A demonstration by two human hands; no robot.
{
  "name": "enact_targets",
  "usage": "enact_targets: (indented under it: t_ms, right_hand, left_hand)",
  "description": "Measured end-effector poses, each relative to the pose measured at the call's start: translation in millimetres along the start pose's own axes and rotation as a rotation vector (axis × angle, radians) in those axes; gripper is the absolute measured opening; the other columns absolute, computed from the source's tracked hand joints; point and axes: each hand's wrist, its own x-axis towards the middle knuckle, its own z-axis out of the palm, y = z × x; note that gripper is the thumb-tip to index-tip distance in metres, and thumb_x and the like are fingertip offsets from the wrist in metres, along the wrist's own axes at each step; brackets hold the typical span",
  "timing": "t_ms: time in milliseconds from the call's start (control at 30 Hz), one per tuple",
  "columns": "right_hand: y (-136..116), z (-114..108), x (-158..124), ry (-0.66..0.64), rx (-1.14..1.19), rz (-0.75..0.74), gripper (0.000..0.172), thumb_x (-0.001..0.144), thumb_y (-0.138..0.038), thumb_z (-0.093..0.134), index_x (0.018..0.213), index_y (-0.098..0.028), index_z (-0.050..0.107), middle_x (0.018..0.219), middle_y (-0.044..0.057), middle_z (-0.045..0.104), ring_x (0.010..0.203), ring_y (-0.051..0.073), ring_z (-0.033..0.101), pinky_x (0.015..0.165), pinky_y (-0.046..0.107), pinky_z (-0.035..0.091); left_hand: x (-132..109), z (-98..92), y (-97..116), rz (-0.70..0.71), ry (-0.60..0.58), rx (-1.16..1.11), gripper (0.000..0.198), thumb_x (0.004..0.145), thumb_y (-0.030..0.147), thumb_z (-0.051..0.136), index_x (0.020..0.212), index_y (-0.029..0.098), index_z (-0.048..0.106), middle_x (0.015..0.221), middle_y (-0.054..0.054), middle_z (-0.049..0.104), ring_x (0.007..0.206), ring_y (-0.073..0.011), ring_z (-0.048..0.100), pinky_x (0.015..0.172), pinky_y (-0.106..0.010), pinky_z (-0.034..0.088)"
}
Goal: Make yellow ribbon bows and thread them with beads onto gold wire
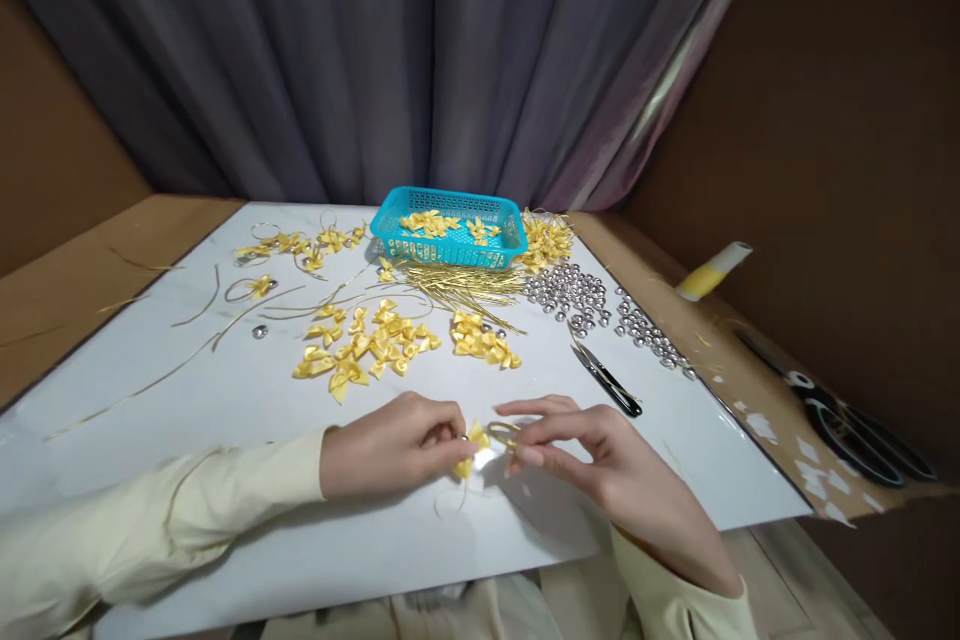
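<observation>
My left hand [412,445] pinches a small yellow ribbon bow [472,450] between thumb and fingertips, low over the white board. To its right, my right hand [592,445] has thumb and fingers closed on a looped gold cord [504,432], whose loop points toward the bow. A thin cord end [450,503] hangs below the bow. Beyond my hands lie a spread of loose yellow bows [382,340] and a smaller heap of bows [484,340]. Small black-handled snips [609,382] rest past my right hand.
A blue basket [382,225] with yellow bows stands at the back, with gold cords [465,290] before it. Silvery beads [570,292] and finished-looking bow pieces [547,240] lie to the right. Large scissors [847,430] and a yellow-white tube [712,270] are at the right edge.
</observation>
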Motion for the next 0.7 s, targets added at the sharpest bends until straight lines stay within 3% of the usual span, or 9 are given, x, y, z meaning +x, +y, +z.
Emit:
enact_targets:
  t_ms: [133, 267, 367, 467, 567, 633, 700]
  right_hand:
    - [-4, 0, 1, -0.117, 0.019, -0.114, 0.017, 0.084, -0.022, 0.061, 0.074, -0.024, 0.074, 0.079, 0.004, 0.074, 0.113, 0.024, 0.057, 0.094, 0.04, 0.042]
    - [-8, 5, -2, -0.088, -0.052, -0.199, 0.017, 0.085, -0.019, 0.059, 0.074, -0.023, 0.072, 0.087, 0.003, 0.074, 0.115, 0.023, 0.055, 0.095, 0.04, 0.04]
    - [-11, 6, -8, -0.046, -0.216, -0.281, 0.019, 0.085, -0.01, 0.055, 0.077, -0.021, 0.068, 0.08, 0.002, 0.073, 0.118, 0.024, 0.054, 0.101, 0.044, 0.03]
    - [-15, 3, -16, -0.047, -0.393, -0.386, 0.026, 0.081, 0.001, 0.048, 0.083, -0.02, 0.063, 0.075, 0.002, 0.071, 0.122, 0.024, 0.051, 0.107, 0.047, 0.015]
    - [-19, 1, -20, -0.095, -0.422, -0.466, 0.028, 0.078, 0.004, 0.047, 0.084, -0.02, 0.061, 0.076, 0.0, 0.071, 0.12, 0.024, 0.053, 0.109, 0.047, 0.01]
    - [-21, 3, -19, -0.074, -0.391, -0.503, 0.029, 0.078, 0.005, 0.046, 0.085, -0.02, 0.061, 0.079, 0.0, 0.071, 0.116, 0.023, 0.056, 0.109, 0.047, 0.011]
    - [-21, 8, -16, -0.015, -0.337, -0.544, 0.03, 0.079, 0.005, 0.045, 0.086, -0.019, 0.061, 0.079, 0.002, 0.071, 0.113, 0.024, 0.058, 0.105, 0.046, 0.022]
  left_hand:
    - [-1, -12.1, -3, 0.093, -0.025, -0.115, 0.019, 0.087, 0.032, 0.055, 0.087, 0.014, 0.061, 0.065, 0.001, 0.062, 0.055, -0.0086, 0.052, 0.053, -0.016, 0.037]
    - [-6, -13.7, -1, 0.297, 0.062, 0.149, 0.019, 0.092, 0.027, 0.05, 0.094, 0.013, 0.062, 0.076, -0.004, 0.064, 0.067, -0.0128, 0.057, 0.061, -0.02, 0.039]
    - [-10, -16.8, 4, 0.366, 0.072, 0.264, 0.023, 0.095, 0.027, 0.043, 0.098, 0.012, 0.061, 0.084, -0.007, 0.065, 0.073, -0.0153, 0.058, 0.065, -0.022, 0.04]
    - [-8, -26.6, 9, 0.314, 0.043, 0.151, 0.021, 0.093, 0.027, 0.048, 0.092, 0.013, 0.063, 0.082, -0.005, 0.066, 0.071, -0.0127, 0.058, 0.065, -0.02, 0.04]
    - [-4, -37.8, 11, 0.21, -0.04, -0.045, 0.018, 0.089, 0.028, 0.054, 0.086, 0.014, 0.065, 0.081, -0.002, 0.066, 0.07, -0.0109, 0.057, 0.066, -0.018, 0.04]
    - [0, -41.5, 10, 0.132, -0.1, -0.166, 0.019, 0.087, 0.031, 0.056, 0.085, 0.015, 0.065, 0.08, -0.001, 0.065, 0.07, -0.0107, 0.055, 0.064, -0.018, 0.04]
    - [2, -41.4, 8, 0.07, -0.148, -0.262, 0.021, 0.085, 0.034, 0.057, 0.084, 0.014, 0.065, 0.075, 0.0, 0.062, 0.067, -0.0101, 0.052, 0.061, -0.017, 0.04]
